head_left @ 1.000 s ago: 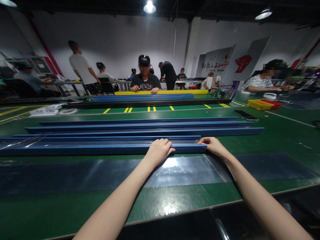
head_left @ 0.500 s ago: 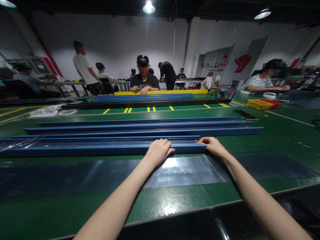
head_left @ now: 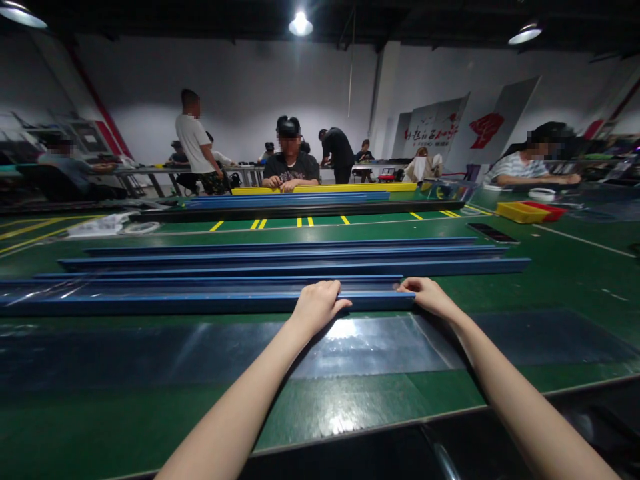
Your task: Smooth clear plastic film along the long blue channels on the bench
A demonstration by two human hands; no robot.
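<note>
A long blue channel with raised edges lies across the green table in front of me. My left hand grips its near wall from above, fingers curled over into the groove and thumb along the outside. At the channel's right end is my right hand, its fingers pinched together against the end. Whatever is between those fingertips is too small to make out. Clear film glints over the left part of the channel. Nearer to me a wide clear plastic strip lies flat beneath my forearms.
Several more blue channels lie parallel just behind. Farther back are a black profile, a yellow profile, a phone and a yellow tray. A co-worker sits across the table.
My hands keep almost the same places on the blue channel. The view has shifted slightly, and a standing person in the background shows farther right.
</note>
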